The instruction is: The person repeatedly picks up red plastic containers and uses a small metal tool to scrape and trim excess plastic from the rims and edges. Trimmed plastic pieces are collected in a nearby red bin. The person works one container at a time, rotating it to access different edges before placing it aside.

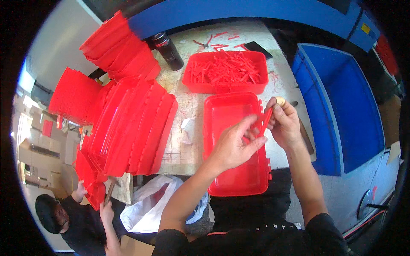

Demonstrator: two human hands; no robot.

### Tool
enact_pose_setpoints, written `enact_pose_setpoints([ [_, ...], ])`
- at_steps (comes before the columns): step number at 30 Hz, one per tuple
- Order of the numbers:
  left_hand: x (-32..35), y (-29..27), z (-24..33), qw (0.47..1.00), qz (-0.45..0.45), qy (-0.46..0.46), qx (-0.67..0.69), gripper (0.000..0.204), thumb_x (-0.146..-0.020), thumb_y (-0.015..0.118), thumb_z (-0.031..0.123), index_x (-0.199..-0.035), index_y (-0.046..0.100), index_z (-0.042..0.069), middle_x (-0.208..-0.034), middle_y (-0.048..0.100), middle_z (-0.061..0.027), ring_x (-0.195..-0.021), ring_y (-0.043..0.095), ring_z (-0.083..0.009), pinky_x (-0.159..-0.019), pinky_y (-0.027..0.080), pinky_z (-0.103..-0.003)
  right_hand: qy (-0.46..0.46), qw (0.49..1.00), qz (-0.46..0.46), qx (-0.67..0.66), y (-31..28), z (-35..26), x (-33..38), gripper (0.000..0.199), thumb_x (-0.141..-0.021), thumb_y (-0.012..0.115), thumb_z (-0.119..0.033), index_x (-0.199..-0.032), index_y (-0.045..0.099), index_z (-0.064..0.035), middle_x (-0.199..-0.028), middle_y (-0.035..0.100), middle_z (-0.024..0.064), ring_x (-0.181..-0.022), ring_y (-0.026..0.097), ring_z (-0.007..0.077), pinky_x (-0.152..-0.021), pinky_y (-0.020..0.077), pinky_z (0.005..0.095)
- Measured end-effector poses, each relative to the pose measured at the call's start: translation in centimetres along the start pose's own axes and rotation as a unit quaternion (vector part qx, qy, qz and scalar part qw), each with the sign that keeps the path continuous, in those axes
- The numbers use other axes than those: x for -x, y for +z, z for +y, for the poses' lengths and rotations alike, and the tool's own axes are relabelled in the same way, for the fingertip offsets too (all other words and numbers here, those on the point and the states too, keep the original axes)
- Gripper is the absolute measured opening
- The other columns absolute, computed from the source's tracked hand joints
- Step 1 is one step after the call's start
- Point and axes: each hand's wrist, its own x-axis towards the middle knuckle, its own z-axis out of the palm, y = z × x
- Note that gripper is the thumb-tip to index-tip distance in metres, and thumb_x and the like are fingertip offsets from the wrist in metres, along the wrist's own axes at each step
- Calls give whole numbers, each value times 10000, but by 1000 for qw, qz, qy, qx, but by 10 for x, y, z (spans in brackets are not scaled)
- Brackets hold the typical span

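My right hand (285, 123) is closed on a narrow red plastic piece (267, 119), held upright just above the right edge of an open red plastic box (217, 113). A cream-coloured cover wraps one fingertip of that hand. My left hand (235, 145) reaches over the box from below, its fingers curled against the same piece and its thumb stretched out below it. The shallow box lies in front of me at the table's near edge, hinge lugs along its right side. Beyond it stands a second red box (222, 88), full of loose red plastic strips (224, 70).
Stacked red boxes (128, 123) fill the left side, with more stacks behind. A dark bottle (168, 51), pliers (204, 44) and a black phone (258, 49) lie farther back. A blue crate (331, 111) stands right. A co-worker (81, 222) handles red parts at lower left.
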Motion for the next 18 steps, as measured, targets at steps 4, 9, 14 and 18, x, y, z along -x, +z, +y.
enact_pose_setpoints([
  [4, 10, 2, -16, 991, -100, -53, -73, 314, -922, 688, 103, -1186, 613, -51, -877, 701, -90, -758, 683, -171, -694, 550, -306, -90, 885, 2, 458, 1, -21, 34, 144, -933, 628, -90, -1067, 645, -38, -997, 641, 72, -870, 598, 195, -737, 492, 340],
  [9, -5, -13, -39, 960, -263, -99, -17, 206, -960, 628, 116, -1118, 657, -12, -823, 685, -66, -718, 681, -139, -636, 543, -284, -173, 589, -196, 765, 22, -20, 72, 416, -760, 665, -51, -1171, 607, -18, -1151, 610, 192, -1033, 617, 340, -863, 516, 457],
  [14, -66, -64, -72, 987, -154, -32, -44, 157, -975, 612, 127, -1038, 682, 2, -922, 691, -83, -870, 678, -194, -829, 543, -327, -100, 636, -130, 754, -3, -6, 57, 225, -840, 678, -101, -1043, 593, -56, -839, 649, 144, -665, 663, 321, -567, 533, 433],
  [18, -108, -99, -120, 867, 7, 51, -495, 366, -850, 709, 142, -1181, 609, 19, -1171, 637, -208, -1151, 583, -385, -957, 491, -440, -41, 628, -116, 768, -21, 7, 2, 107, -929, 628, -154, -996, 592, -79, -808, 662, 155, -690, 684, 366, -579, 542, 453],
])
